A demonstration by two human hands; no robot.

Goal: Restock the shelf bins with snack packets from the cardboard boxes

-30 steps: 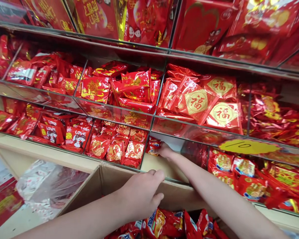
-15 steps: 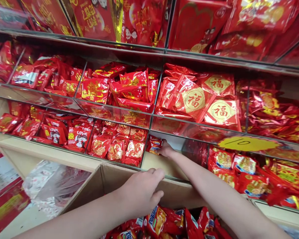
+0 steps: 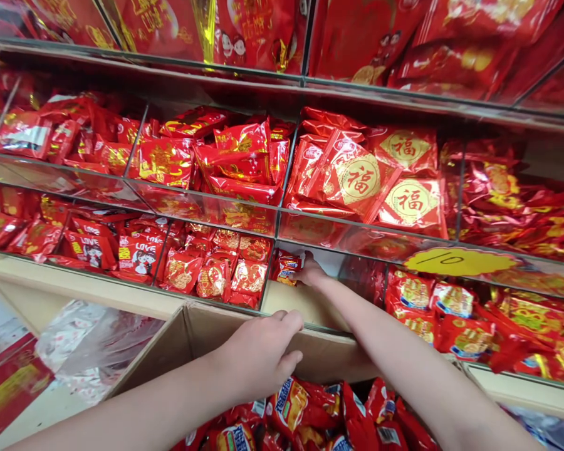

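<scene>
My right hand (image 3: 309, 273) reaches into a bottom-row shelf compartment (image 3: 301, 302), fingers closed on a small red snack packet (image 3: 286, 266) at the compartment's left side. The packet stands close to the left divider. My left hand (image 3: 263, 349) hovers over a cardboard box (image 3: 207, 335), fingers loosely bent and thumb apart, with nothing visible in it. Below it, the box holds many red snack packets (image 3: 289, 404) with blue and white lettering. My right forearm crosses over the box's far edge.
Neighbouring compartments hold red biscuit packets (image 3: 249, 275) on the left and red packets (image 3: 455, 300) on the right. Packets with gold round labels (image 3: 411, 200) fill the row above. A yellow price tag (image 3: 460, 260) hangs on the shelf front. A clear plastic bag (image 3: 89, 344) lies at lower left.
The view has shifted slightly, so the shelves sit a little further left and higher. My right hand stays at the packet in the compartment; my left hand remains above the box.
</scene>
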